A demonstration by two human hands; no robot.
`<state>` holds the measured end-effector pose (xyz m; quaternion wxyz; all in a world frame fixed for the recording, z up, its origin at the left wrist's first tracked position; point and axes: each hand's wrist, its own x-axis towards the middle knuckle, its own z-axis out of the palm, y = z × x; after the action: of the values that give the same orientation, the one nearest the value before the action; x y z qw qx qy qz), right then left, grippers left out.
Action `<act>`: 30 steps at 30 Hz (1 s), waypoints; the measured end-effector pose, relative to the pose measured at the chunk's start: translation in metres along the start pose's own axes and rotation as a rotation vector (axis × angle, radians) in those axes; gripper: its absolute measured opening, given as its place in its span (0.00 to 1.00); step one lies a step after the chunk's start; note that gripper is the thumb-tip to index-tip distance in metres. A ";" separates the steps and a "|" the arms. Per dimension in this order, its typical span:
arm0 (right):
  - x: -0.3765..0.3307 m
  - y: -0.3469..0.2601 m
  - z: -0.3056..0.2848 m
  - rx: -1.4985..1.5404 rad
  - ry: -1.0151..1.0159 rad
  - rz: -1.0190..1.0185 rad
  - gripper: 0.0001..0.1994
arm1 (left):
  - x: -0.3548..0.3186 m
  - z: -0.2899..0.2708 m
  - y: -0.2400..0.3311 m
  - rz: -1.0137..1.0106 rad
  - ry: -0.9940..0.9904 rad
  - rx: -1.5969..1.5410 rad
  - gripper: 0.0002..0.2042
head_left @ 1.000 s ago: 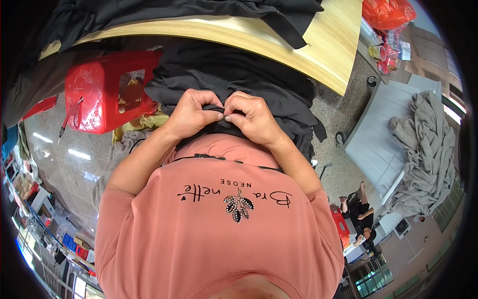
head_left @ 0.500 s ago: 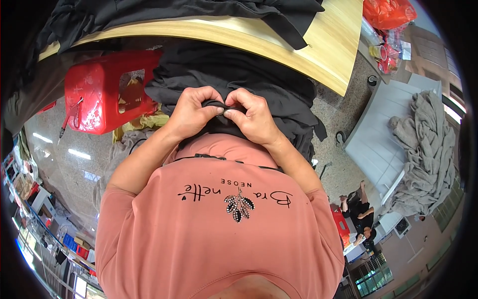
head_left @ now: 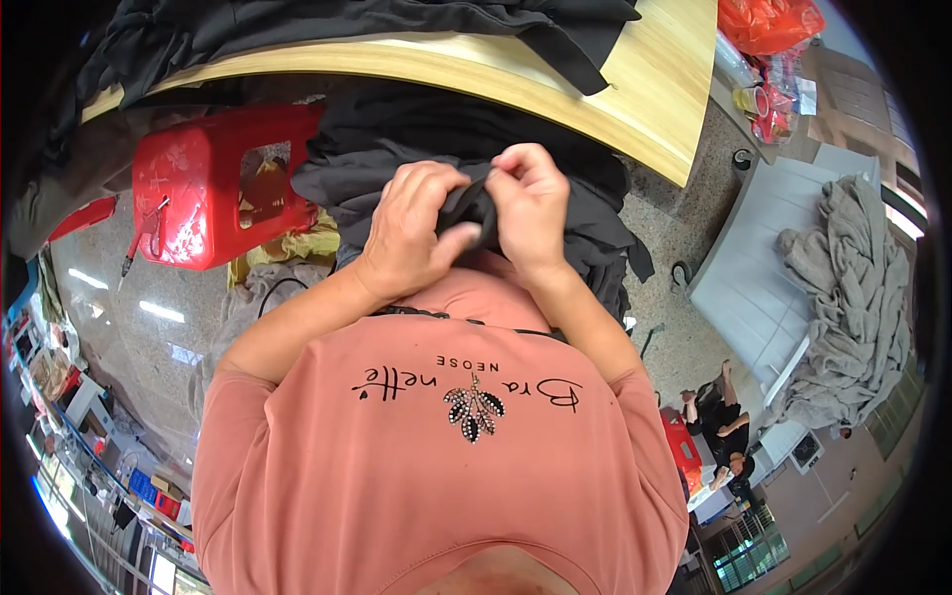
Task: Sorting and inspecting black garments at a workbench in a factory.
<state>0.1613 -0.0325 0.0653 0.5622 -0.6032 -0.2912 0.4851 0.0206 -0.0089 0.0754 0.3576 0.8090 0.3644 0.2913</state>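
Black fabric (head_left: 387, 139) lies heaped over my lap, below the near edge of the table. Both hands are raised in front of my body with a gathered fold of this cloth between them. My left hand (head_left: 412, 223) curls round the left side of the fold, its thumb toward the right. Close beside it, my right hand (head_left: 533, 203) pinches the cloth between thumb and bent fingers. The part of the fold inside the fingers is hidden.
A wooden table (head_left: 654, 109) with more black garments (head_left: 297, 25) stands ahead. At left is a red plastic stool (head_left: 188, 198). To the right, a grey board (head_left: 754, 248) bears crumpled grey cloth (head_left: 843, 268). A person (head_left: 722, 431) sits farther off at right.
My right hand has risen and moved right, drawing the cloth up. My left hand has turned and opened wider round the fold. The hands are farther apart.
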 end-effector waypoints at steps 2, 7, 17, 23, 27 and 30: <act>-0.003 -0.008 -0.002 0.207 0.047 0.085 0.07 | 0.000 0.000 0.005 -0.037 0.018 0.161 0.35; -0.018 -0.015 0.000 0.212 -0.210 -0.069 0.06 | -0.008 0.004 -0.013 -0.414 -0.299 0.086 0.30; -0.041 0.047 -0.065 -0.459 -0.785 0.024 0.21 | 0.114 0.014 0.164 -0.075 -0.424 -0.923 0.12; -0.054 -0.009 -0.074 -0.603 0.103 -0.108 0.34 | 0.037 0.089 0.345 0.589 -0.919 -1.293 0.04; -0.062 0.001 -0.086 -0.812 0.337 -0.153 0.32 | -0.045 0.085 0.352 0.509 -1.345 -1.799 0.10; -0.054 0.024 -0.083 -0.877 -0.050 -0.023 0.26 | -0.044 0.096 0.314 0.635 -1.662 -1.112 0.12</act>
<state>0.2131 -0.1180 0.0478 0.2511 -0.7696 -0.4897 0.3236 0.1864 -0.2295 0.2594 0.7237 0.5348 -0.4099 -0.1491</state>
